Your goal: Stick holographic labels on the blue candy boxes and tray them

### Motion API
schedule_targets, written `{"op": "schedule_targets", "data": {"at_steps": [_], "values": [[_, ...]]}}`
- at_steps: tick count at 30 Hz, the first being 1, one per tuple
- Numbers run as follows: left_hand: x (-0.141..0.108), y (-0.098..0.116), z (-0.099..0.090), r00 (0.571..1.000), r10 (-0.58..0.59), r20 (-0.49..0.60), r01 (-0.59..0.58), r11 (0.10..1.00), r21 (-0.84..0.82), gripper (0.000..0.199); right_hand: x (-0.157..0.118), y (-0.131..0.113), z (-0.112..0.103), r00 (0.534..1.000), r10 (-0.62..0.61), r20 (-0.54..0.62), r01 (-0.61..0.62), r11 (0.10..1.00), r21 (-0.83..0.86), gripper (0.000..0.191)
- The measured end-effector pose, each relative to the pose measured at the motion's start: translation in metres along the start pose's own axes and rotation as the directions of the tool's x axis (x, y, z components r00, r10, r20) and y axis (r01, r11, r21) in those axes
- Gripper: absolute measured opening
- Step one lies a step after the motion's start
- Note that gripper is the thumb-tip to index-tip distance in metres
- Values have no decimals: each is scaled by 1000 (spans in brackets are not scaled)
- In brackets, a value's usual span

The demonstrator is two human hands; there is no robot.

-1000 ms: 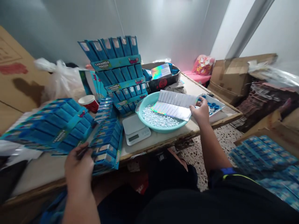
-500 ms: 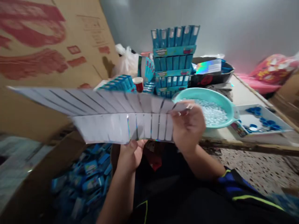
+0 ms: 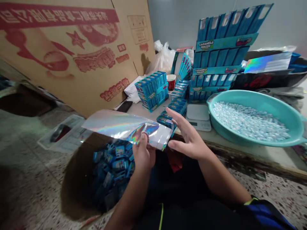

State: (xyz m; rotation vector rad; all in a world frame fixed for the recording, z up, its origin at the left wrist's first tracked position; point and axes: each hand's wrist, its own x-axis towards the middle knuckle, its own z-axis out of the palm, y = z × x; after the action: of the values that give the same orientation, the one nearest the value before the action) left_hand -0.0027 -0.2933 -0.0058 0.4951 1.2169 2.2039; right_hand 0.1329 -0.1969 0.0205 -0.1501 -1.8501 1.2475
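Note:
A shiny holographic sheet (image 3: 120,123), long and folded over, stretches leftward from my left hand (image 3: 144,151). That hand pinches it along the near edge, thumb on top. My right hand (image 3: 189,137) is just off the sheet's right end, thumb and fingers spread, with nothing visible between them. Beyond the fingers lie flat blue printed packs (image 3: 176,110). A small white scale (image 3: 198,117) sits behind my right hand, beside a turquoise basin (image 3: 259,95) of small wrapped pieces.
Stacked trays of blue boxes (image 3: 216,60) stand at the back, with a smaller stack (image 3: 152,89) to their left. A red cup (image 3: 171,83) is between them. Below, an open carton (image 3: 76,191) holds many blue packs (image 3: 117,166). A large cardboard box (image 3: 96,76) rises at left.
The striped sheet that was fanned wide between both hands is now folded over, shiny side showing. My right hand has let go of its right end and spread open. The view has swung left.

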Motion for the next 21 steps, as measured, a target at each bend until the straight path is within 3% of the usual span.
{"op": "schedule_targets", "data": {"at_steps": [3,6,8,9,10,11,12,13,14,15,16,18,19,21], "values": [[3,-9,-4,996,62,68,-73,982,173,30,4,10,5,977,194,-84,-195,981,0,47],[19,-7,-14,993,97,72,-114,945,308,38,4,18,4,940,270,-210,-285,957,-44,23],[32,4,-22,964,263,-30,-238,911,337,47,3,18,-2,919,265,-292,-298,952,-74,21],[36,12,-24,914,397,-86,-343,868,360,53,2,18,-6,914,251,-319,-296,950,-99,20],[39,21,-26,825,553,-114,-472,787,398,57,2,17,-10,913,231,-336,-287,949,-129,19],[40,32,-26,696,712,-95,-610,655,447,57,2,16,-13,920,206,-335,-271,950,-158,18],[39,43,-24,529,849,-24,-735,471,487,54,2,14,-15,931,180,-317,-246,952,-180,18],[36,53,-21,358,929,97,-821,263,507,48,2,13,-16,946,156,-284,-215,958,-189,17],[33,62,-16,223,942,251,-862,70,503,41,3,12,-17,961,136,-241,-183,966,-181,17],[30,70,-11,151,893,424,-874,-80,480,37,4,11,-16,973,120,-198,-153,975,-159,17],[28,76,-5,149,788,598,-878,-173,446,36,6,9,-15,982,107,-155,-128,983,-130,17],[27,82,6,250,483,839,-898,-209,388,38,8,6,-12,992,86,-95,-94,993,-78,19],[28,83,9,289,342,894,-912,-187,366,38,9,4,-11,994,76,-78,-81,995,-64,20],[33,82,12,316,182,931,-930,-134,342,34,10,0,-8,996,62,-66,-65,996,-54,21]]}}
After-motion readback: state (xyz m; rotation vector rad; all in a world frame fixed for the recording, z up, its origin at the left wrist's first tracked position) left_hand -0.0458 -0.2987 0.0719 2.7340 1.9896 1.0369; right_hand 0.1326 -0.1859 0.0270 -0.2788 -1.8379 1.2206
